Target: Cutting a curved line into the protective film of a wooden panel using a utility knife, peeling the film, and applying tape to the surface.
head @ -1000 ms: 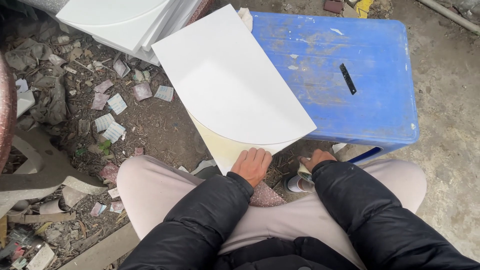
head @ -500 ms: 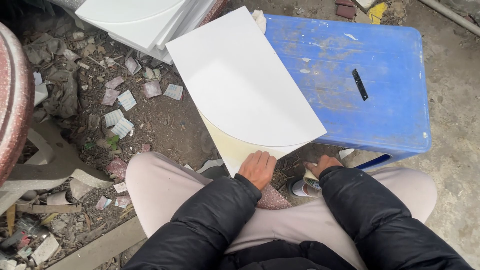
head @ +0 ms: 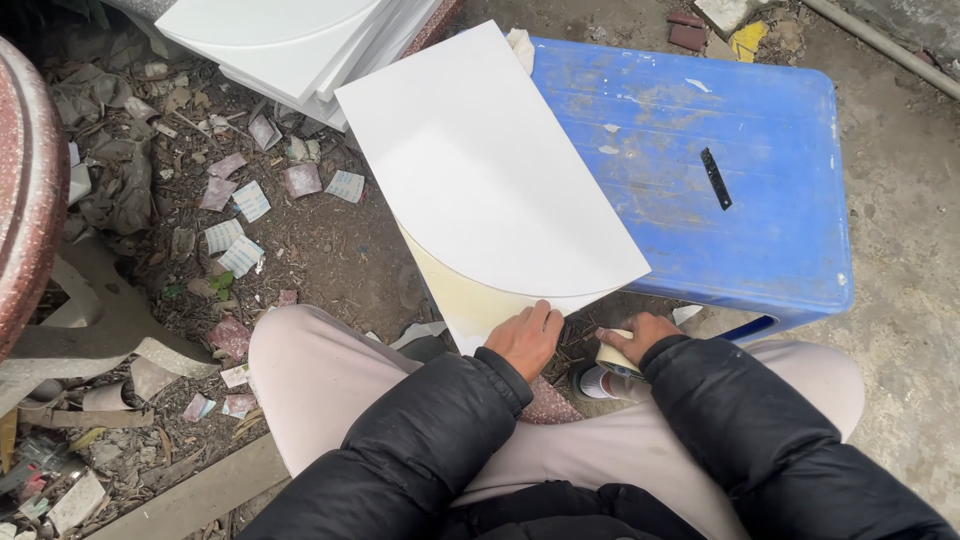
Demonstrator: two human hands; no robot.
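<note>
**Left fingers slide to the panel's curved edge while the right hand lifts the small can**

The white quarter-round flat panel (head: 490, 170) lies tilted with its far part on the blue plastic stool (head: 740, 170) and its near, curved edge hanging over the ground towards the person's knees. Under it a second, cream-yellow panel (head: 460, 295) of the same shape shows along the near left side.

Compared with half a second ago, the left hand (head: 522, 340) has shifted a little to the right and its fingers have stretched out: the fingertips now touch the white panel's curved rim, where before the hand lay flat on the cream-yellow piece. It presses with an open, flat palm and grasps nothing. The panel itself has hardly moved on the stool.

The right hand (head: 637, 338) has risen slightly. It is closed around the top of a small white cylindrical can (head: 605, 375), which stands low between the knees, just near of the stool's edge; the fingers curl over something pale at the can's top, though what that is cannot be told.

Judging from this, the left hand is steadying the panel at its edge while the right readies the can.

A short black strip (head: 716, 179) rests on the stool, well apart from both hands. A stack of white panels (head: 290, 40) sits at the far left, and paper scraps (head: 235, 215) litter the dirt to the left.
</note>
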